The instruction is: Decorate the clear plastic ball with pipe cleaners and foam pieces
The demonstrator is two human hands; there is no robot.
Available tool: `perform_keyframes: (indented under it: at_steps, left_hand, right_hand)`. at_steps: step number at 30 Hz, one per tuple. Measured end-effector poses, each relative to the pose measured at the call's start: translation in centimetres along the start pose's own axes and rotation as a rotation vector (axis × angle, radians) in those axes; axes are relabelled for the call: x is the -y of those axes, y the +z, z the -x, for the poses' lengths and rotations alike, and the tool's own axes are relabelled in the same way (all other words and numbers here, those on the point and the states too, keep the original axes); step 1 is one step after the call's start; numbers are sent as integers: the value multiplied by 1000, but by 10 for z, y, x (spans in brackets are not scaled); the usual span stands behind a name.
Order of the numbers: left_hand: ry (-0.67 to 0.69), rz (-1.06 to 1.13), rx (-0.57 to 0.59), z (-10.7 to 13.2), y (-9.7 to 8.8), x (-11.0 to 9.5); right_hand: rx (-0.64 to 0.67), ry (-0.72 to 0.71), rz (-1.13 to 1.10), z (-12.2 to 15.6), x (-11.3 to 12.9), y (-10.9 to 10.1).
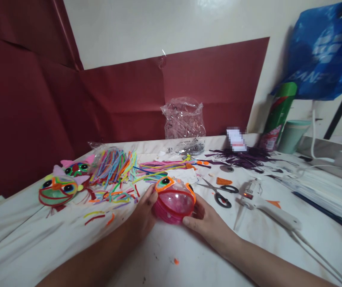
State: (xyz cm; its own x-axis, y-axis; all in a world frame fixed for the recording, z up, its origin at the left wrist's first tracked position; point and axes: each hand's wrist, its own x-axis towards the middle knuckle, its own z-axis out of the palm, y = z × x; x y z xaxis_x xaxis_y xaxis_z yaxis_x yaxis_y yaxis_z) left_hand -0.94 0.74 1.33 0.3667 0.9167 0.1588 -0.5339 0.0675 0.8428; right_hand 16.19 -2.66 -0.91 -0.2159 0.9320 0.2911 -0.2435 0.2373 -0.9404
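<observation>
Evidently the pink figure (175,204) was a light thing: a rounded body with a shiny, see-through front that looked like thin plastic, a red strip curving around it and orange-edged eyes fixed on top. It was between the person's two hands, just left of the scissors (217,191); whether its underside met the surface (105,251) could not be told. The left hand (145,205) was curled against its left flank, thumb near the eye on that side. The right hand (203,217) was half bent around the opposite flank, thumb low on the front, other fingers mostly hidden behind. Both had hold of it.

The smooth shell was likely stiff but a little springy, slippery under dry fingertips and apt to dent if squeezed. Its broad sides and the ribbed lower part seemed the safest places to grip; the eyes and strip looked only stuck on, easily peeled by a careless thumb. To the right of the scissors lay a glue gun (274,212), and well left of them, loose pipe cleaners (111,167).
</observation>
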Motion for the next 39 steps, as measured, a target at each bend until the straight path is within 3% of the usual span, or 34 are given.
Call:
perform_keyframes:
  at_steps: [25, 29, 34, 39]
  left_hand:
    - [66, 32, 111, -4, -10, 14]
    - [73, 18, 86, -5, -9, 12]
    - [36, -178, 63, -6, -17, 8]
    - [4, -232, -105, -9, -20, 5]
  right_hand:
    - [-7, 43, -90, 0, -1, 0]
    - [4, 71, -99, 0, -5, -3]
    - [-31, 37, -63, -2, -4, -5]
    - [-133, 20, 166, -5, -4, -6]
